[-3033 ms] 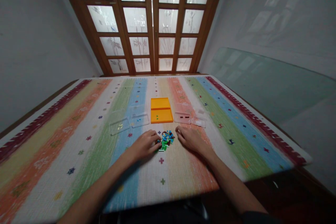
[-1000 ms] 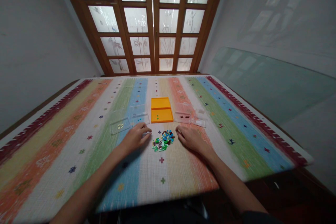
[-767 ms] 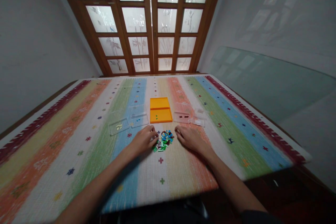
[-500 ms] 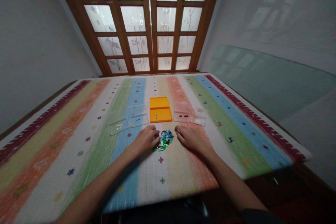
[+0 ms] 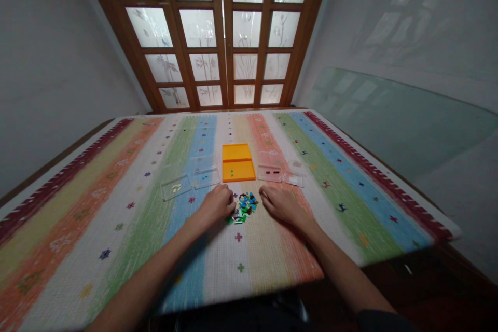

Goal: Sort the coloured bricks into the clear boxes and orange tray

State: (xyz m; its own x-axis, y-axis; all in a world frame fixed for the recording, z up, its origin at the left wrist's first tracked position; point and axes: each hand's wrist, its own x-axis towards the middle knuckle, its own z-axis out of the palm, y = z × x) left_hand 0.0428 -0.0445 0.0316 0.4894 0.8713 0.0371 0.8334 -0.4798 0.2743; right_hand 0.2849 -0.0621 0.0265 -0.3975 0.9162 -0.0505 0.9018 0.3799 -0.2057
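A small pile of mixed toy bricks [image 5: 246, 206], blue, green, white and dark red, lies on the striped tablecloth between my hands. My left hand [image 5: 220, 202] rests at the pile's left edge, its fingers curled inward and pressed together. Whatever they may hold is hidden. To the right of the pile lies my right hand [image 5: 278, 202], fingers bent and closed with the tips toward the bricks. Anything within its fingertips is too small to make out.
Beyond the pile stands an open orange case [image 5: 238, 170] with a few green pieces. Left of it are two clear boxes, one with pale yellow pieces [image 5: 176, 187], one with blue pieces [image 5: 205, 178]. At right, a clear box [image 5: 270, 179] holds dark pieces beside another clear box [image 5: 294, 180].
My left hand has shifted very slightly to the left, its fingers drawn in a little from the pile. My right hand and the boxes stay where they were.
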